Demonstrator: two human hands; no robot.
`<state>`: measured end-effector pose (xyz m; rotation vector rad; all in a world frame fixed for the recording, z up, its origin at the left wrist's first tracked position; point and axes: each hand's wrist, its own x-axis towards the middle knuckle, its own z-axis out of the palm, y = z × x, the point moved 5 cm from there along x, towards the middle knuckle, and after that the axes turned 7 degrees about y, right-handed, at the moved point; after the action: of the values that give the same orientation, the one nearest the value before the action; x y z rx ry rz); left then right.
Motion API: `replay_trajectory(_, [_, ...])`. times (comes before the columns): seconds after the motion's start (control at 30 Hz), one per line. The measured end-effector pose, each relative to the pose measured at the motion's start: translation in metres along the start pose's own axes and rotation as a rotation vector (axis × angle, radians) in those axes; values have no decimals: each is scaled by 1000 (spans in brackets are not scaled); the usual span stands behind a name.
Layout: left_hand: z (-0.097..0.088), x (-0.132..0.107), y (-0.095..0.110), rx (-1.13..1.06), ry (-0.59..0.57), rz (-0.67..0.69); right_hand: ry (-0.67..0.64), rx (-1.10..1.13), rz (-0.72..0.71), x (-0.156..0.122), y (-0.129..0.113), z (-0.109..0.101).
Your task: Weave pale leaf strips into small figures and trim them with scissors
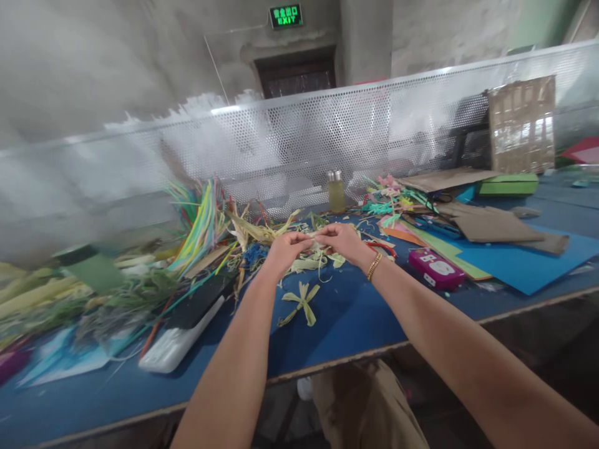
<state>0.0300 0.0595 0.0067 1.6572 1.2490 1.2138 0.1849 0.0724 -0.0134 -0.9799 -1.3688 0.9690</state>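
Over the middle of the blue table [346,318], my left hand [284,251] and my right hand [345,243] meet at the fingertips. Both hands are closed in a pinch. Whatever sits between the fingers is too small to make out. Pale green husk-like strips [303,265] lie loose beneath and around the fingers. Nearer to me, a star-shaped piece of crossed pale green strips [304,302] rests flat on the table. Red-handled scissors [381,247], partly hidden, lie just beyond my right wrist.
Bundled coloured stems [206,218], dried husks [255,231] and a black-and-white device [187,330] occupy the left. At right are a purple pack [436,269], blue paper [524,265] and cardboard [496,221]. A bottle [336,192] stands before the perforated metal screen [290,137].
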Motion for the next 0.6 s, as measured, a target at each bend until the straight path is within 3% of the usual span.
replay_trajectory(0.6, [-3, 2, -1, 26, 18, 27, -58, -50, -46, 1, 1, 2])
